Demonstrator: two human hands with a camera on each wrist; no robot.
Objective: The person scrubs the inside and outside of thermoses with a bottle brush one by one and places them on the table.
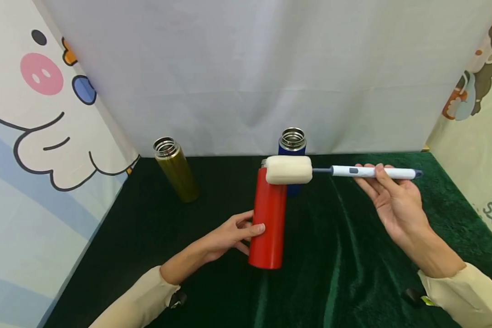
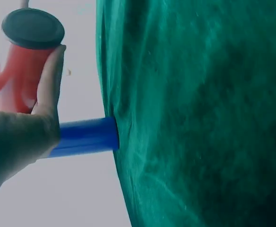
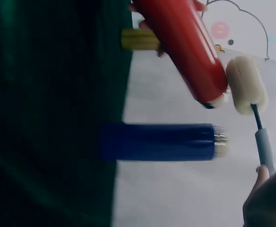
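Held up over the table, a red bottle (image 1: 268,223) leans slightly in the grip of my left hand (image 1: 239,233), thumb across its front. Its dark base shows in the left wrist view. My right hand (image 1: 399,200) pinches the white handle of a bottle brush (image 1: 289,170) between thumb and fingers. The brush lies level, its cream sponge head overlapping the top of the red bottle and hiding most of its mouth. In the right wrist view, the sponge (image 3: 245,85) is beside the bottle's open end, outside it.
Behind the red bottle stands a blue bottle (image 1: 292,146), uncapped, its steel mouth showing. An olive-gold bottle (image 1: 177,177), also uncapped, stands at the left. Dark green cloth (image 1: 352,273) covers the table, and a pale curtain (image 1: 229,82) hangs along the back.
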